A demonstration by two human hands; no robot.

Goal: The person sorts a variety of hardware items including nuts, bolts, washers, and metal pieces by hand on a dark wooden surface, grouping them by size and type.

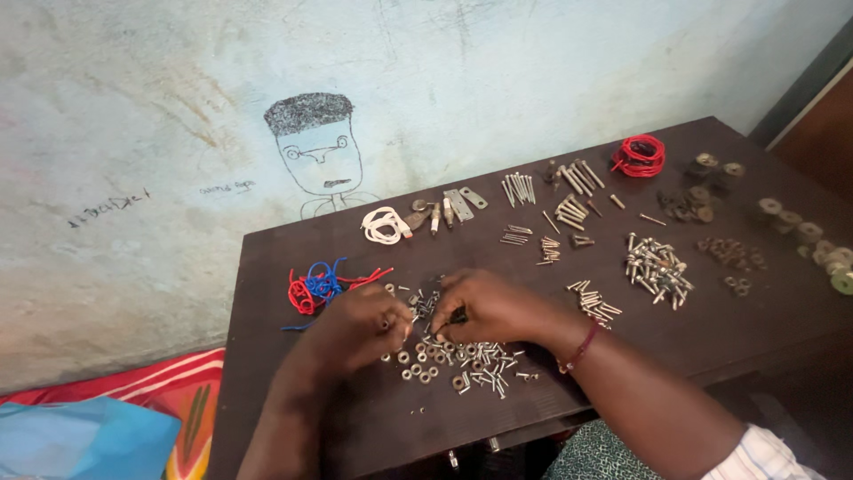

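Small screws are being picked from the mixed pile of screws and nuts (449,360) on the dark table (729,329), pinched in the left hand (360,324) and right hand (493,307); a careful fingertip grip seems needed next.

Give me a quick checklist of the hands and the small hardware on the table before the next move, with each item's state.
1. Both hands over the mixed pile of screws and nuts: ok; left hand and right hand meet above it.
2. Piece pinched between the fingertips: cannot tell; too small.
3. Sorted bolt heap kept apart from the pile: ok.
4. Red and blue cords clear of the left hand: not ok; they lie right beside it.
5. Pieces away from the table's front edge: not ok; some lie close to it.
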